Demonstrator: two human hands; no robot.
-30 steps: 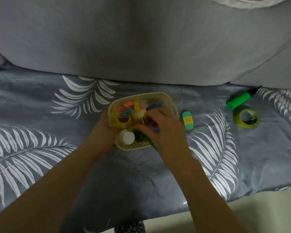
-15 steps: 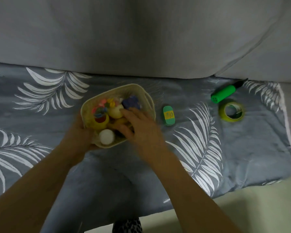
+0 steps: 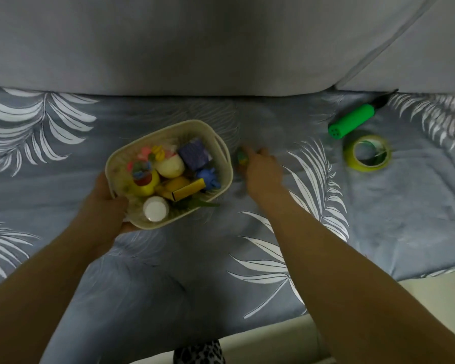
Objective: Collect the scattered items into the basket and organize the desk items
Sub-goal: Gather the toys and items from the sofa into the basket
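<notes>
A cream basket (image 3: pixel 222 148) stands on the leaf-print cloth, full of small coloured items: a purple box (image 3: pixel 195 153), a yellow box (image 3: pixel 188 193), a white-capped bottle (image 3: pixel 155 210). My left hand (image 3: pixel 104 206) grips the basket's near-left corner. My right hand (image 3: pixel 260 172) lies just right of the basket, over the small green and yellow eraser (image 3: pixel 242 158); its fingers are blurred and cover most of the eraser. A green pump (image 3: pixel 352 121) and a yellow-green tape roll (image 3: pixel 368 153) lie at the far right.
A grey cushion back (image 3: pixel 195 43) rises behind the cloth. The cloth's front edge (image 3: pixel 273 324) drops to a pale floor. A patterned object (image 3: pixel 199 353) shows at the bottom edge.
My right hand has left the basket and moved right onto the green eraser. The left hand keeps its hold on the basket.
</notes>
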